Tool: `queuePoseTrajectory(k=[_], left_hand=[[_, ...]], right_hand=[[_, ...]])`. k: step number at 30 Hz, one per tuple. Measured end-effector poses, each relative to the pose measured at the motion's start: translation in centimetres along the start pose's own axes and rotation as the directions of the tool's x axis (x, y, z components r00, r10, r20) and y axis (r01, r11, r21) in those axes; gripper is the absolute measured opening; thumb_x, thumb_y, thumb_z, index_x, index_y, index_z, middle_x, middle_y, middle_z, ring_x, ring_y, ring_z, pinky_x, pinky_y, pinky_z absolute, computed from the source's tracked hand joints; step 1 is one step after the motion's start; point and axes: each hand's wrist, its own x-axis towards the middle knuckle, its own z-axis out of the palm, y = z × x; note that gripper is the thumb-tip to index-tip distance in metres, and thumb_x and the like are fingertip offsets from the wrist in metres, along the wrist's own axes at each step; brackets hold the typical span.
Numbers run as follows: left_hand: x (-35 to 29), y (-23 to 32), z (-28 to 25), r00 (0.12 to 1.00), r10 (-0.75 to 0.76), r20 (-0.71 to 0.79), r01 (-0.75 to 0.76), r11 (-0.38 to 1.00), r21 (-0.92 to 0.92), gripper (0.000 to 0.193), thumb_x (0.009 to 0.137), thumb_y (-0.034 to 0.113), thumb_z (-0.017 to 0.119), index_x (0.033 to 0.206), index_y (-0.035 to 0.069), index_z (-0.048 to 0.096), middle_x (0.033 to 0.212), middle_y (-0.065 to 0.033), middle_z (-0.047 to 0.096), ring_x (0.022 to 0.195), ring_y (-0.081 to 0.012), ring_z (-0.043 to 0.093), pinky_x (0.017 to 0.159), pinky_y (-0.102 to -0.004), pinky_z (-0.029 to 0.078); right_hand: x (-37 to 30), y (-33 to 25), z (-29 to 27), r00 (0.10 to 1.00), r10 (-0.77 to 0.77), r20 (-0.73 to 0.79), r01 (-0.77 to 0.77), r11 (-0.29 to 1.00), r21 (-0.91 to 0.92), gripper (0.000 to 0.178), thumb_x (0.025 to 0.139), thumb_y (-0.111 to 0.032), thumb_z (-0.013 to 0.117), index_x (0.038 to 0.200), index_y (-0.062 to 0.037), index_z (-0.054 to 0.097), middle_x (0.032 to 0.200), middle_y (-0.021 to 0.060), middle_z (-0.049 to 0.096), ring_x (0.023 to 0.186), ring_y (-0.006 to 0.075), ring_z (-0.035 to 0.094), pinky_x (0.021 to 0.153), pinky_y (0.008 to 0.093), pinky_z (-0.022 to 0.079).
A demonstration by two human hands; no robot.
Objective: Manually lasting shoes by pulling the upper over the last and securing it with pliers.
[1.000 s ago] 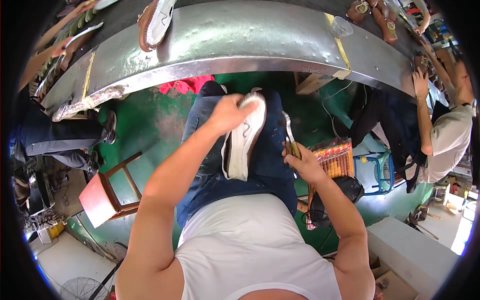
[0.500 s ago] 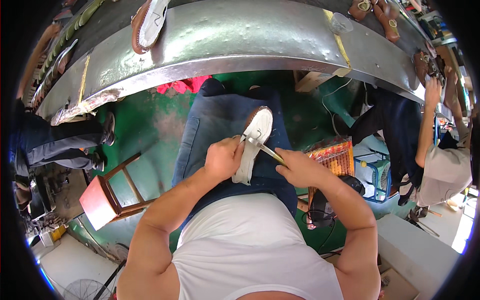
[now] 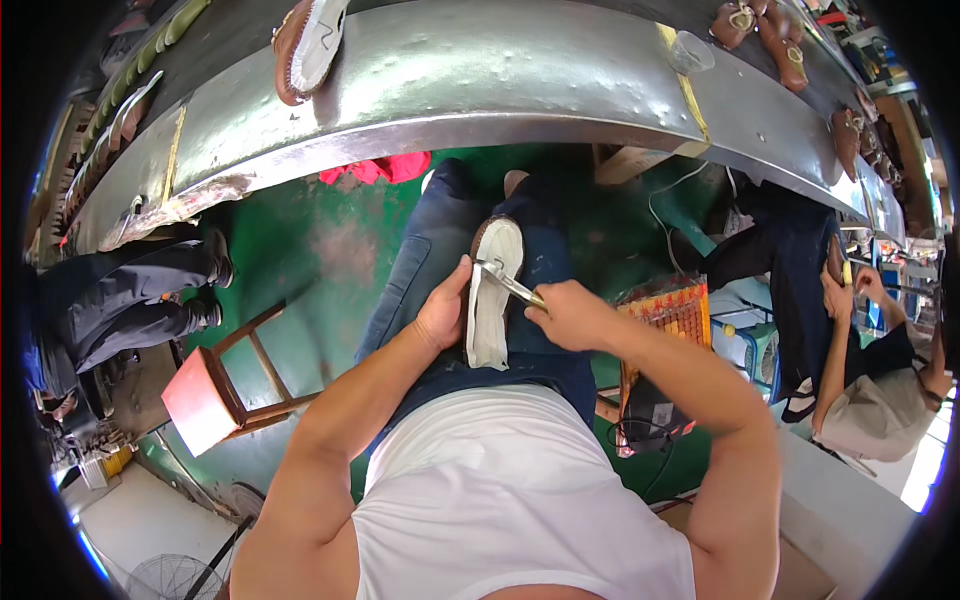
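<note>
One shoe now lies straighter along the lap in the head view, its white underside squarely presented to the metal tool clenched in the right hand. Left hand half-cups its left side — hidden fingers, hold unclear.

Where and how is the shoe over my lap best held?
Probably by its long left side, coming from the left, where the left hand is. The shoe lies lengthwise, white underside up, giving a long edge there, while the pliers in the right hand reach in from the right.
</note>
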Motion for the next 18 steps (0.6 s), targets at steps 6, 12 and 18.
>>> queuePoseTrajectory(k=[6,12,18], left_hand=[[1.0,-0.1,0.7,0.984,0.174,-0.025,-0.159,0.943,0.292,0.056,0.102,0.043,0.05,0.146,0.012,0.04,0.132,-0.0052,0.055,0.117,-0.0185,0.055,0.101,-0.0364,0.045],[1.8,-0.2,1.7,0.979,0.187,-0.082,-0.159,0.949,0.271,0.055,0.1,0.035,0.057,0.147,0.009,0.041,0.129,-0.0054,0.058,0.116,-0.0162,0.055,0.1,-0.0333,0.045],[3.3,-0.3,1.9,0.959,0.226,-0.172,-0.107,0.85,0.516,0.043,0.098,0.029,0.059,0.132,0.005,0.055,0.114,-0.0078,0.065,0.1,-0.0153,0.061,0.09,-0.0325,0.048]], right_hand=[[-0.5,0.9,2.3,0.99,0.143,-0.017,-0.122,0.893,0.433,0.028,0.096,-0.026,0.058,0.091,0.0012,0.06,0.078,0.0171,0.066,0.07,0.0308,0.066,0.059,0.0416,0.05],[-0.6,2.3,5.0,0.953,0.15,0.262,-0.3,0.378,0.876,0.026,0.1,-0.026,0.055,0.101,-0.0007,0.059,0.083,0.0072,0.063,0.063,0.0102,0.058,0.041,0.0217,0.039],[-1.2,6.9,3.3,0.904,-0.077,0.42,-0.409,0.127,0.904,0.028,0.098,-0.025,0.058,0.11,0.0005,0.056,0.092,0.009,0.065,0.072,0.0147,0.064,0.046,0.0237,0.05]])
